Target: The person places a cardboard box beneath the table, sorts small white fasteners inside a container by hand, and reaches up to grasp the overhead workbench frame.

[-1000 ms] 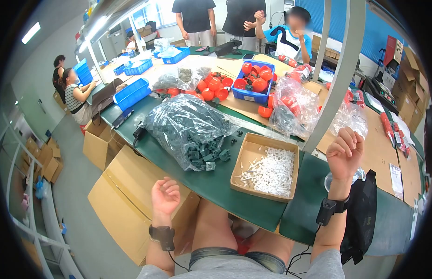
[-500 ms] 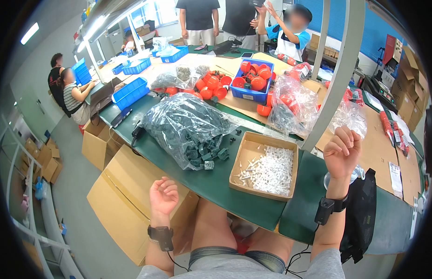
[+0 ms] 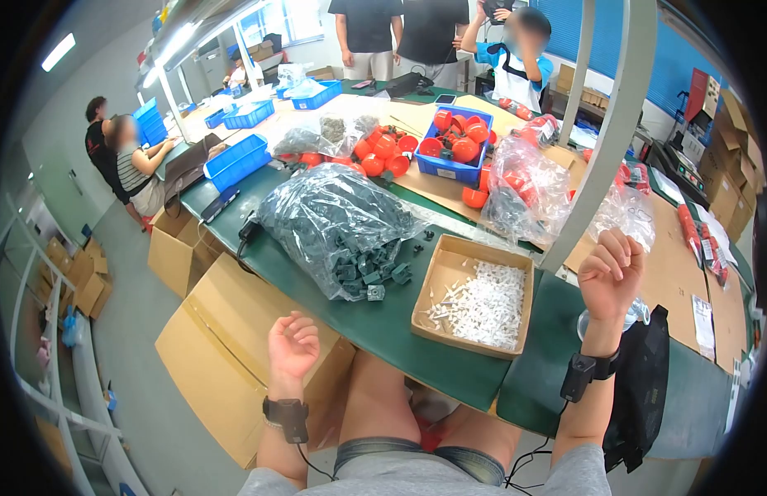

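While both hands stay raised and bare of any part, the tray (image 3: 455,269) of white parts (image 3: 491,302) lies between them on the green table (image 3: 383,321), untouched. Just beside it sits a clear bag (image 3: 330,215) of dark parts, some spilling from its mouth toward the tray.

The left hand (image 3: 293,343) hangs short of the table's near edge, in view over a large carton (image 3: 226,331), its fingers loosely curled and pinching nothing. The right hand (image 3: 612,273) is up beside the post (image 3: 602,140), fingers half bent, likewise gripping nothing visible; a clear plastic vessel (image 3: 640,312) and a black bag (image 3: 644,388) are near its wrist.

Farther back, a blue bin (image 3: 450,170) holds red cups (image 3: 464,150), with more cups around it.

Compared with a second ago, neither hand has shifted noticeably, nor have the parts, so handling at the near edge seems no further on. The change is across the table: a person in blue (image 3: 522,73) has lifted a dark object (image 3: 499,11) to head height, well apart from these hands.
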`<state>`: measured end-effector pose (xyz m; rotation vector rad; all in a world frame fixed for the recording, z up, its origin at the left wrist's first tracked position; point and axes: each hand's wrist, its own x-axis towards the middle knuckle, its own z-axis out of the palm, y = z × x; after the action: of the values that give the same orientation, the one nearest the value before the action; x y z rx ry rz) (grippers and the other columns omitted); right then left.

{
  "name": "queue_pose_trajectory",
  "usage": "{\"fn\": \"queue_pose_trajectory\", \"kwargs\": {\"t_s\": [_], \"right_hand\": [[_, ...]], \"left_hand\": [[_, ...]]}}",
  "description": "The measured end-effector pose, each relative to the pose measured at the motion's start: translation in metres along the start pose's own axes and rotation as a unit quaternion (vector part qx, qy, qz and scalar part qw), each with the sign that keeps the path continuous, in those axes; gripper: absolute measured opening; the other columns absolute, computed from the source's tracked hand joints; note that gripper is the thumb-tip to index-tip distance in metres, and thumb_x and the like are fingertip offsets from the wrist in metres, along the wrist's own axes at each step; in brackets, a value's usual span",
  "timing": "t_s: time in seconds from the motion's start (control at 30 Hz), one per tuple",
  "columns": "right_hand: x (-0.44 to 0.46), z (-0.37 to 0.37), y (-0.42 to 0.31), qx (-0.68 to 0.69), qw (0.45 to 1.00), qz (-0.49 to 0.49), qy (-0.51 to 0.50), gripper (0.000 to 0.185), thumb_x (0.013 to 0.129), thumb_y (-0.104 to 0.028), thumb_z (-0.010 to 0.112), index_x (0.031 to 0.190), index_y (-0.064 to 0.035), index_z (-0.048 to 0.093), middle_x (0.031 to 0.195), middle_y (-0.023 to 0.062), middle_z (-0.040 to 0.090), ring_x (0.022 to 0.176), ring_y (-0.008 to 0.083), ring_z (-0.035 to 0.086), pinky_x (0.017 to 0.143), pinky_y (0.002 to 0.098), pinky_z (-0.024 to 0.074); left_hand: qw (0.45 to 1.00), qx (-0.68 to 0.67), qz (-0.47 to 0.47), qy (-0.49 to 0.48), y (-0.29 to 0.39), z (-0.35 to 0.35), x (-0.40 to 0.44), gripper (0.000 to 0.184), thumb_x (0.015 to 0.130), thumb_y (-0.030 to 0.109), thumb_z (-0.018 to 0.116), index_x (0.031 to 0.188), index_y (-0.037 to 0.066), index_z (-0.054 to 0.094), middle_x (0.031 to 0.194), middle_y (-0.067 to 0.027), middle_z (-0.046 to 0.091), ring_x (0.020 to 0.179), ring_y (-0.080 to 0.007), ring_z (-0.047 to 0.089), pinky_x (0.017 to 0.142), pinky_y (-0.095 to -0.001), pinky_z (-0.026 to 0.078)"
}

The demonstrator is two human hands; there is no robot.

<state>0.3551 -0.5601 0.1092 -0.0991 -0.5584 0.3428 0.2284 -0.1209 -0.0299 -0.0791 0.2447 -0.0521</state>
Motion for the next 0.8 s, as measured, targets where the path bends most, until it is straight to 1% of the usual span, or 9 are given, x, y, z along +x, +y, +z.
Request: {"fn": "queue_pose_trajectory", "kwargs": {"t_s": [0.2,0.27,0.4,0.47,0.57,0.63,0.7,0.77,0.8], "right_hand": [[0.000,-0.003,0.000,0.004,1.000,0.007,-0.004,0.023,0.091,-0.017,0.042,0.070,-0.0099,0.040,0.063,-0.0005,0.041,0.050,0.0086,0.039,0.061,0.0272,0.0368],[0.000,-0.003,0.001,-0.001,1.000,0.009,-0.005,0.023,0.091,-0.018,0.042,0.069,-0.0098,0.041,0.063,-0.0005,0.041,0.050,0.0086,0.039,0.061,0.0274,0.0371],[0.000,-0.004,0.004,0.010,1.000,0.017,0.000,0.023,0.091,-0.018,0.042,0.069,-0.0096,0.041,0.063,-0.0005,0.041,0.051,0.0088,0.039,0.062,0.0278,0.0376],[0.000,-0.005,0.005,0.011,1.000,0.017,0.001,0.023,0.091,-0.018,0.041,0.069,-0.0095,0.041,0.063,-0.0005,0.040,0.051,0.0088,0.039,0.062,0.0279,0.0375],[0.002,-0.006,0.006,0.012,0.999,0.033,-0.006,0.023,0.091,-0.018,0.042,0.070,-0.0093,0.041,0.063,-0.0005,0.040,0.051,0.0091,0.039,0.062,0.0281,0.0371],[0.001,-0.006,0.008,0.016,1.000,0.023,0.008,0.022,0.091,-0.018,0.044,0.071,-0.0093,0.041,0.064,-0.0003,0.040,0.051,0.0094,0.038,0.062,0.0281,0.0366],[0.002,-0.008,0.006,0.021,0.999,0.043,-0.010,0.022,0.091,-0.017,0.045,0.071,-0.0095,0.041,0.065,-0.0002,0.040,0.051,0.0096,0.039,0.062,0.0280,0.0363],[0.002,-0.008,0.004,0.008,1.000,0.028,-0.011,0.021,0.092,-0.017,0.045,0.072,-0.0096,0.041,0.064,-0.0004,0.040,0.052,0.0094,0.039,0.062,0.0279,0.0363],[0.002,-0.008,0.003,0.014,0.999,0.042,-0.014,0.021,0.092,-0.017,0.045,0.072,-0.0096,0.041,0.064,-0.0004,0.040,0.052,0.0094,0.039,0.062,0.0279,0.0363]], "left_hand": [[1.000,0.016,-0.004,-0.019,0.001,-0.002,0.001,0.011,0.085,0.011,0.047,0.082,0.006,0.057,0.064,0.0016,0.044,0.056,-0.0117,0.039,0.050,-0.0234,0.035],[0.997,0.073,0.030,0.001,0.002,0.000,0.001,0.011,0.085,0.011,0.046,0.083,0.007,0.057,0.065,0.0016,0.044,0.056,-0.0118,0.040,0.050,-0.0234,0.036],[0.993,0.110,0.048,-0.008,0.001,0.006,0.000,0.011,0.086,0.012,0.046,0.083,0.008,0.056,0.065,0.0018,0.045,0.057,-0.0116,0.041,0.049,-0.0234,0.036],[0.988,0.137,0.064,0.011,0.000,0.010,0.001,0.011,0.085,0.012,0.046,0.084,0.008,0.056,0.064,0.0020,0.046,0.055,-0.0119,0.041,0.048,-0.0240,0.036],[0.979,0.184,0.087,-0.005,0.001,0.022,0.005,0.012,0.085,0.012,0.046,0.086,0.008,0.057,0.065,0.0022,0.047,0.055,-0.0121,0.042,0.049,-0.0240,0.038],[0.980,0.177,0.094,-0.022,0.002,0.033,0.007,0.012,0.086,0.013,0.046,0.086,0.008,0.057,0.065,0.0022,0.047,0.056,-0.0122,0.043,0.050,-0.0239,0.038],[0.978,0.173,0.107,-0.039,0.005,0.045,0.007,0.012,0.086,0.013,0.046,0.086,0.008,0.057,0.066,0.0021,0.047,0.056,-0.0122,0.043,0.050,-0.0238,0.039],[0.984,0.151,0.063,-0.072,0.008,0.051,0.006,0.011,0.085,0.012,0.048,0.084,0.007,0.057,0.065,0.0020,0.048,0.057,-0.0121,0.043,0.051,-0.0235,0.039],[0.984,0.147,0.079,-0.071,0.010,0.052,0.006,0.011,0.085,0.012,0.048,0.084,0.007,0.057,0.065,0.0020,0.048,0.057,-0.0121,0.043,0.051,-0.0235,0.039]]}}
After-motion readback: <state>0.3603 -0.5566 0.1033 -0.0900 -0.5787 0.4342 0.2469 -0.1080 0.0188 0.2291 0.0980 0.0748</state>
